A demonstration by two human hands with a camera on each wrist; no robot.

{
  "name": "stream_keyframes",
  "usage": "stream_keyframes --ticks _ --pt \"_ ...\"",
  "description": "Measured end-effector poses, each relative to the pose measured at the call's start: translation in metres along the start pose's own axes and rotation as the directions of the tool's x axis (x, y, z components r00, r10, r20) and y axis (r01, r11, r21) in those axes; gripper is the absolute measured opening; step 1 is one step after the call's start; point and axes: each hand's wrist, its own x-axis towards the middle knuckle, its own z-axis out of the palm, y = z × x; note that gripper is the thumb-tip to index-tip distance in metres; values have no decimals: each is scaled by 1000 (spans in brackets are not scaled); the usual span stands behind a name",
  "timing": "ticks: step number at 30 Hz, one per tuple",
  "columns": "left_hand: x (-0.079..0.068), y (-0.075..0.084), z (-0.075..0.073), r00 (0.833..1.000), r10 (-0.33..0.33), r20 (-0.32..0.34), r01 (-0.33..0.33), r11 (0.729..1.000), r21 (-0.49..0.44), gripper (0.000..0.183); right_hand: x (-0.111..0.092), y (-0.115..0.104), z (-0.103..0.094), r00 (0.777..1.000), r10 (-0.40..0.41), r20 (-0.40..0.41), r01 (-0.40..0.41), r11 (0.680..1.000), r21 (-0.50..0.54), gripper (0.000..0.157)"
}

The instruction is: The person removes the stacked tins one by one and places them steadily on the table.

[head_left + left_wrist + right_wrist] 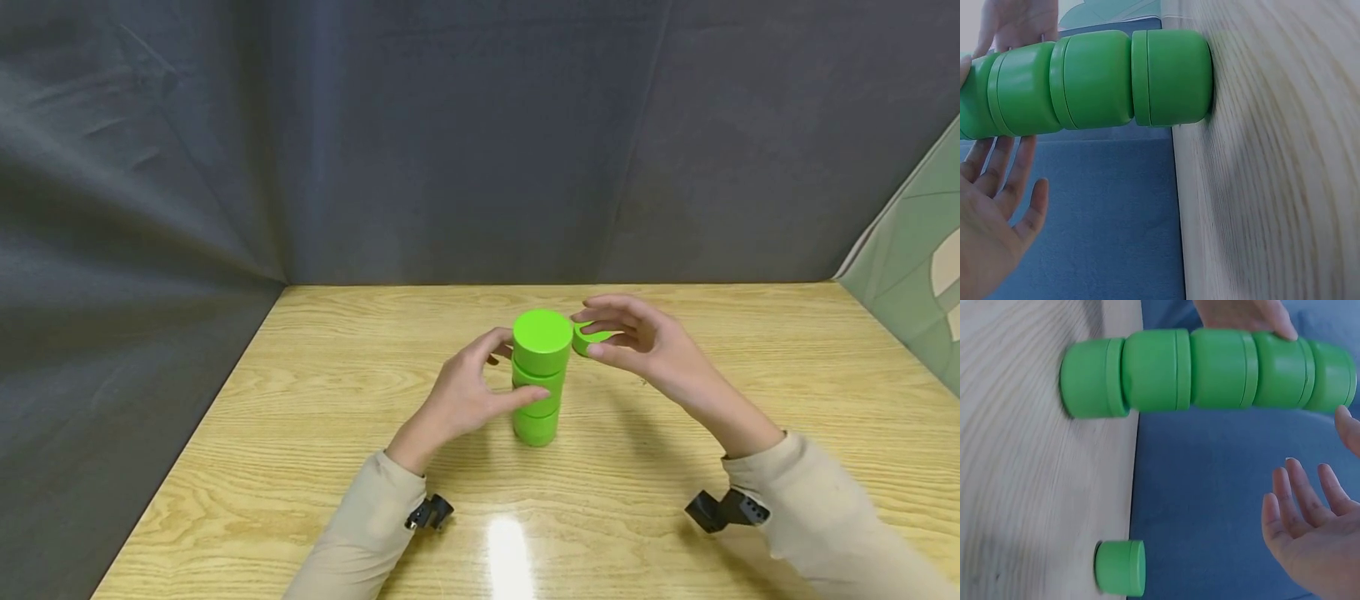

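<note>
A tall stack of several green lidded jars (pixel 542 342) stands upright on the wooden table. My left hand (pixel 461 387) holds it around the upper part, thumb across the front and fingers passing behind. My right hand (pixel 652 346) is just right of the stack's top with its fingers spread and nothing gripped; in the right wrist view its thumb tip comes right at the top jar's edge. Another green jar (pixel 1119 567) stands by itself on the table, right of the stack and farther back; in the head view the right fingers partly cover it.
The wooden table (pixel 300 433) reaches back to a dark grey curtain (pixel 465 150), which also hangs along the left side. A green patterned panel (pixel 915 250) borders the right. Dark camera mounts (pixel 727 508) sit on the sleeves.
</note>
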Motion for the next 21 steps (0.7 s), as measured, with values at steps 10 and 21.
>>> stream_keyframes --ticks 10,21 --pt "-2 1 1 1000 -5 10 5 1000 17 57 -2 -15 16 999 -40 -25 40 999 11 53" --pt "0 3 0 1000 13 15 -13 1000 26 57 2 -23 28 1000 29 -10 -29 999 -28 63"
